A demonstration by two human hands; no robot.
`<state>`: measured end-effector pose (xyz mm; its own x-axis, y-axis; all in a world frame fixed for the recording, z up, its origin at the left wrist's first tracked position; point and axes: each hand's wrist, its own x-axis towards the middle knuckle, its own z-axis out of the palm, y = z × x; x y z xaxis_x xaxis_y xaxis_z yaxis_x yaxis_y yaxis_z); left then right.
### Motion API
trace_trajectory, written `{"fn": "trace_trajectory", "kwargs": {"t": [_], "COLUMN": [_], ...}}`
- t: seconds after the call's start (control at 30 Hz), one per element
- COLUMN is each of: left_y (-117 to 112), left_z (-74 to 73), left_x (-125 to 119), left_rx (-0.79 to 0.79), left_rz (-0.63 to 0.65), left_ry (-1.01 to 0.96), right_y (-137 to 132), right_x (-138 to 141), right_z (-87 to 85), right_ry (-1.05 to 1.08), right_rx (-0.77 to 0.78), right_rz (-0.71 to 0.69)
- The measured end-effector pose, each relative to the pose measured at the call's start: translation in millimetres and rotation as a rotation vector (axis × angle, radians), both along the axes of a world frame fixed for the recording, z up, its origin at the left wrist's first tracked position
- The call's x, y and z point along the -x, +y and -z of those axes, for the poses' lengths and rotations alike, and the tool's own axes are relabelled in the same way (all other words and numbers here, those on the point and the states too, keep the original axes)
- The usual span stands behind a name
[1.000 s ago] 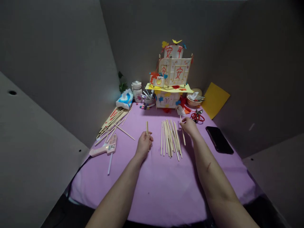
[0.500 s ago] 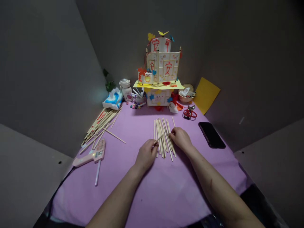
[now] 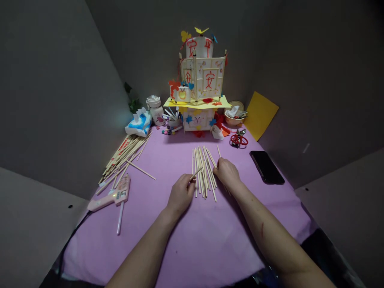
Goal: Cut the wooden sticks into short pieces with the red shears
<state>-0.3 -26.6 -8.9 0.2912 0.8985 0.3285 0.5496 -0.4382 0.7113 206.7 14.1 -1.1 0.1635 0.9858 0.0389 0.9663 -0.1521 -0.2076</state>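
A loose bunch of thin wooden sticks (image 3: pixel 205 176) lies on the purple cloth in front of me, most of them pointing away from me. My left hand (image 3: pixel 181 195) is at the bunch's left side, closed in a pinch on a short wooden stick (image 3: pixel 197 173) that slants up over the others. At the right side, my right hand (image 3: pixel 227 173) has its fingers curled round another wooden stick (image 3: pixel 219 151), which shows above and below the hand. Its fingertips are partly hidden.
A pink glue gun (image 3: pixel 120 195) and a pile of sticks (image 3: pixel 124 156) lie left. A decorated paper lantern (image 3: pixel 202 80) stands at the back, near a tissue pack (image 3: pixel 139 123) and a bottle (image 3: pixel 156 111). Red-handled scissors (image 3: pixel 239 139) and a phone (image 3: pixel 267 167) are right.
My right hand has shifted the stick under it a little to the right, away from the bunch. My left hand still pinches the short stick. The whole view has tilted slightly.
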Motion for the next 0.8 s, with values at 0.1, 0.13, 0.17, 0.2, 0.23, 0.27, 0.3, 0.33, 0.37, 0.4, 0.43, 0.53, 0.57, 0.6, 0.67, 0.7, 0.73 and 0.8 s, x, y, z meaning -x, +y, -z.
{"fn": "trace_trajectory", "kwargs": {"t": [0.1,0.13,0.17,0.2,0.23,0.27,0.3,0.33,0.37,0.4,0.43,0.53,0.57,0.6,0.67,0.7,0.73,0.8], "left_y": [0.1,0.2,0.4,0.6,0.9,1.1,1.3,1.5,1.6,1.7,1.8,1.5,1.3,1.0,0.4,0.2,0.1,0.5], "left_z": [0.5,0.7,0.9,1.0,1.0,0.9,0.6,0.2,-0.5,-1.3,-2.1,-4.8,-5.6,-6.4,-7.7,-8.4,-8.9,-9.4], "left_x": [0.9,1.2,1.5,1.7,1.9,2.0,2.1,2.2,2.3,2.4,2.6,3.4,3.7,3.9,4.3,4.5,4.7,5.5], "left_rx": [-0.007,-0.009,-0.010,-0.009,-0.007,-0.002,0.004,0.008,0.012,0.015,0.017,0.036,0.046,0.057,0.074,0.078,0.081,0.082], "left_rz": [-0.011,-0.013,-0.016,-0.021,-0.026,-0.033,-0.040,-0.048,-0.056,-0.066,-0.078,-0.112,-0.121,-0.125,-0.130,-0.132,-0.135,-0.151], "left_ry": [-0.007,-0.009,-0.012,-0.017,-0.022,-0.027,-0.032,-0.037,-0.044,-0.052,-0.062,-0.097,-0.109,-0.119,-0.138,-0.142,-0.144,-0.146], "right_y": [-1.0,-0.8,-0.3,0.3,1.0,1.7,2.3,2.6,2.7,2.5,2.0,-0.5,-1.4,-2.2,-3.0,-2.9,-2.5,-0.9], "right_x": [1.3,1.6,1.8,1.6,1.0,0.0,-1.6,-3.7,-6.2,-8.9,-11.6,-17.9,-19.0,-19.6,-20.1,-20.3,-20.6,-22.1], "right_z": [0.6,0.8,1.1,1.4,1.9,2.4,3.0,3.7,4.3,4.8,5.1,4.0,3.0,1.8,-0.4,-1.0,-1.0,0.7], "right_ry": [-0.026,-0.032,-0.036,-0.037,-0.033,-0.021,0.005,0.048,0.110,0.195,0.306,0.760,0.914,1.049,1.234,1.287,1.319,1.317], "right_rx": [-0.031,-0.024,-0.014,-0.010,-0.012,-0.023,-0.039,-0.061,-0.091,-0.124,-0.153,-0.146,-0.115,-0.083,-0.037,-0.024,-0.018,-0.029], "right_rz": [-0.016,-0.015,-0.009,0.003,0.015,0.023,0.027,0.027,0.028,0.026,0.020,0.002,-0.005,-0.012,-0.028,-0.039,-0.044,-0.033]}}
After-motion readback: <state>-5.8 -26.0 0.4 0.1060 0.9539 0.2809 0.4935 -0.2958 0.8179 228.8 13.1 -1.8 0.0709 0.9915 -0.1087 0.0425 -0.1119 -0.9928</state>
